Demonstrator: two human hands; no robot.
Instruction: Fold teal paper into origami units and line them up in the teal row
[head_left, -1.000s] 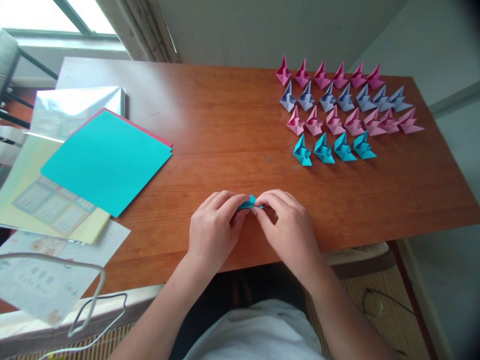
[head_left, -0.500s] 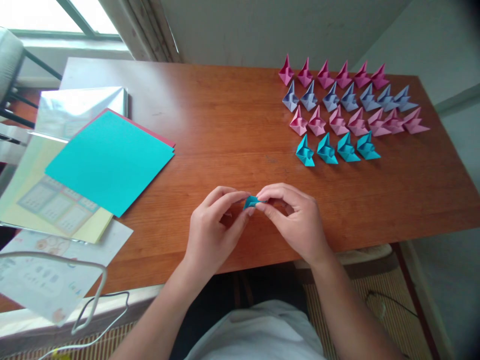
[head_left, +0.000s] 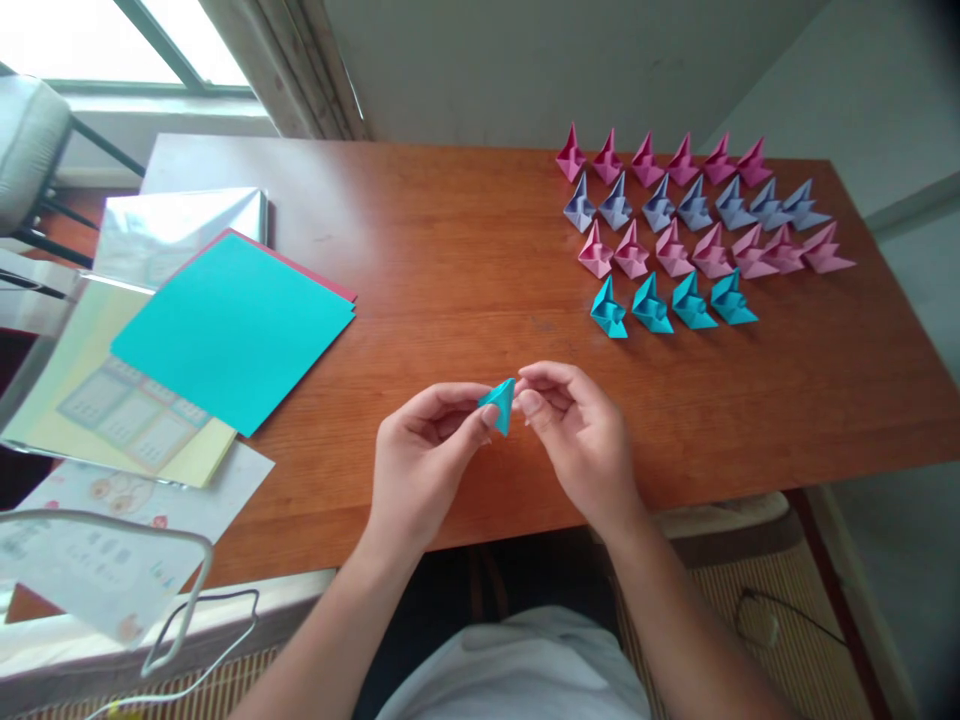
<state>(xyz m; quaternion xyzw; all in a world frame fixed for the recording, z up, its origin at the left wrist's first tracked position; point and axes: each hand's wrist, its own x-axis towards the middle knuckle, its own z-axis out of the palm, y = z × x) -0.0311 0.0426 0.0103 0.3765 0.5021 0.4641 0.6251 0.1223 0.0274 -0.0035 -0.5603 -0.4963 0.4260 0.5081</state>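
Note:
A small folded turquoise origami paper piece [head_left: 501, 402] is pinched between the thumb and fingers of my left hand [head_left: 424, 450], above the front part of the table. It shows as a pointed triangular shape, partly covered by my left thumb. Just to its right is my right hand [head_left: 581, 430], fingers loosely curled and thumb a little apart from the index finger. Its fingertips are very near the paper's right edge; I see no grip on it. Beyond my hands stands a row of turquoise origami pieces [head_left: 651, 305].
Behind the turquoise row are rows of pink [head_left: 673, 252], lavender [head_left: 658, 205] and magenta origami pieces [head_left: 646, 162]. On the left of the wooden table [head_left: 420, 260] lie turquoise sheets [head_left: 240, 320], plastic paper packs [head_left: 180, 220] and a printed sheet [head_left: 112, 540]. A white cable [head_left: 202, 570] runs at front left.
The turquoise piece has turned in my left hand and now points upward and downward. My right fingers have come off it and moved slightly right. The camera view has shifted slightly.

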